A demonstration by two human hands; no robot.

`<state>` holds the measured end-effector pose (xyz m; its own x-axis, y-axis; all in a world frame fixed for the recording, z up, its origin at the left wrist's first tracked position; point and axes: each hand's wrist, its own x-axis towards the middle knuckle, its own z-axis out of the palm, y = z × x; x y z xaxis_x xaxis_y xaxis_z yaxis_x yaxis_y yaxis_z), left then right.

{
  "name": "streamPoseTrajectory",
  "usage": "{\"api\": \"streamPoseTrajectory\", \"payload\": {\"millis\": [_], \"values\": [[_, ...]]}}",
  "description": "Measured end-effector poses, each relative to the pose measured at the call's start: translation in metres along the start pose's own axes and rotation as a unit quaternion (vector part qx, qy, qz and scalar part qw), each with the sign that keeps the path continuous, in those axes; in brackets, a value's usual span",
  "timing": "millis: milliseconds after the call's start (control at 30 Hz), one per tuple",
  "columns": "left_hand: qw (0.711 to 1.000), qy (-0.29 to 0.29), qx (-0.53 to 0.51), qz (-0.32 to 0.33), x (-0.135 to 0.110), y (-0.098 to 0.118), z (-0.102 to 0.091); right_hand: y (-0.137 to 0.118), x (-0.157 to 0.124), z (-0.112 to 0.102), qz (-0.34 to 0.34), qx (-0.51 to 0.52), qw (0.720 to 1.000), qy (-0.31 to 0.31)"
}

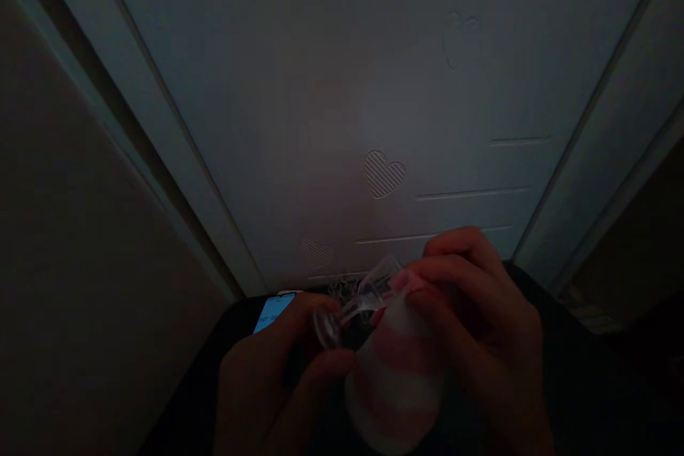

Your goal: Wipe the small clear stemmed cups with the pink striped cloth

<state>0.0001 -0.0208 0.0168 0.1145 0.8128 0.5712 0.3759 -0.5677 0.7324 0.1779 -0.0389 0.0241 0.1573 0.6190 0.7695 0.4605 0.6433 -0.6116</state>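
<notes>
The scene is very dim. My left hand (272,377) is closed around the foot of a small clear plastic goblet (327,328), thumb below and fingers above. The goblet lies tilted on its side, its bowl pointing up and right. My right hand (491,328) pinches the narrow top of a pink-and-white striped, cone-shaped thing (398,399) that looks soft; I cannot make out its exact kind. This pinched top sits right by the goblet's bowl, and whether they touch is unclear. Something pinkish-red shows beside the fingertips.
A phone (273,310) with a lit screen lies on the dark surface (197,385) behind my left hand. Pale crinkled strands (345,288) sit beyond the goblet. Behind them stands a light panel (331,107) with embossed hearts, with a wall (80,263) at the left.
</notes>
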Motion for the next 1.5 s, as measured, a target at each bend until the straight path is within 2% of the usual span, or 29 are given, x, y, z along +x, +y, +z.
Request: {"api": "streamPoseTrajectory", "payload": {"millis": [167, 333, 467, 567, 667, 867, 1000, 1133, 1267, 1500], "values": [[1.000, 0.016, 0.015, -0.006, 0.000, -0.003, 0.001, 0.000, -0.001, 0.000, 0.001, -0.014, 1.000, 0.014], [0.998, 0.031, 0.048, 0.028, -0.001, -0.010, 0.003, 0.003, -0.003, 0.000, 0.008, -0.029, 0.999, 0.031], [0.996, 0.011, 0.081, 0.024, 0.001, -0.010, 0.004, 0.003, -0.004, 0.001, 0.011, -0.034, 0.999, 0.031], [0.993, -0.021, 0.100, 0.061, 0.003, -0.008, 0.000, 0.003, -0.004, 0.001, 0.012, -0.033, 0.999, 0.030], [0.991, -0.025, 0.099, 0.084, 0.004, -0.008, -0.002, 0.002, -0.004, 0.001, 0.014, -0.027, 0.999, 0.028], [0.999, 0.008, 0.037, 0.026, 0.003, -0.003, 0.001, -0.002, -0.002, 0.001, 0.004, -0.018, 1.000, 0.020], [0.999, 0.019, 0.044, 0.015, 0.004, -0.002, 0.001, -0.002, -0.001, 0.002, -0.007, -0.018, 1.000, 0.017], [0.997, 0.004, 0.078, 0.021, 0.005, -0.006, -0.002, -0.001, -0.001, 0.002, -0.013, -0.016, 1.000, 0.023], [0.996, 0.005, 0.083, -0.012, 0.005, -0.010, -0.003, 0.000, -0.002, 0.002, -0.013, -0.015, 1.000, 0.023], [0.996, -0.003, 0.089, 0.019, 0.004, -0.012, -0.005, 0.002, -0.002, 0.004, -0.009, -0.004, 1.000, 0.029]]}}
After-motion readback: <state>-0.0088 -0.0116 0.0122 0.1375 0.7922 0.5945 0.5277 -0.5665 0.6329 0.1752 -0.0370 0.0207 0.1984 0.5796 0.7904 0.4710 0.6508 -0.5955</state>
